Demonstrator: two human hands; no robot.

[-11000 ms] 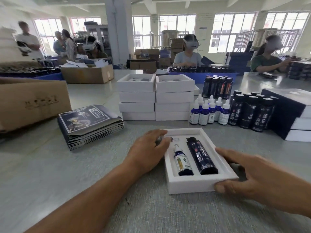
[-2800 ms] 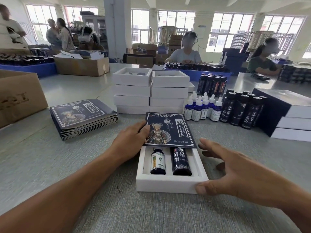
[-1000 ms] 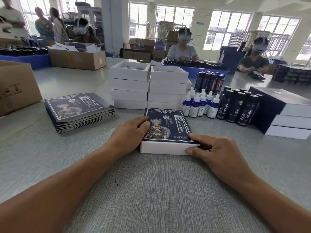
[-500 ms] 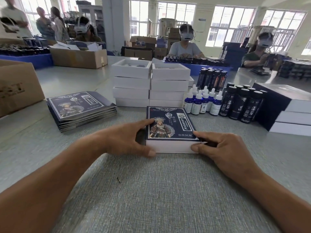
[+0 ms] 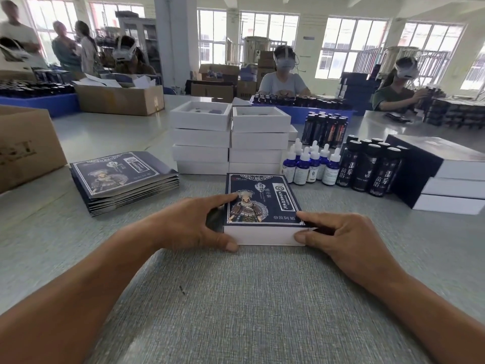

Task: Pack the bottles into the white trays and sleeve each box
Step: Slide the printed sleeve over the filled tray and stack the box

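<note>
The step in hand appears to be the end of sleeving one box. The box [image 5: 262, 214] lies flat on the table [image 5: 236, 298], directly in front of the person, just in front of the stacked white trays [image 5: 231, 139]. Its dark printed sleeve [image 5: 259, 199] covers the whole top face; only the white front edge of the tray shows beneath it. The bottles inside are hidden.

The left hand [image 5: 189, 224] grips the box's left side: fingers curled over the top edge, thumb pressed against the lower front corner. The right hand [image 5: 338, 232] grips the right front corner in the same manner, forefinger on the top edge and thumb on the white front face. Both hands are closed around the box, not spread.

Judged from this layout, the next move calls for lifting the box clear and setting it on the finished stack [image 5: 443, 177] at the right, then taking an empty tray, a dropper bottle [image 5: 301, 168] and a black bottle [image 5: 366, 169], and a flat sleeve from the pile [image 5: 123, 179] at the left.
</note>
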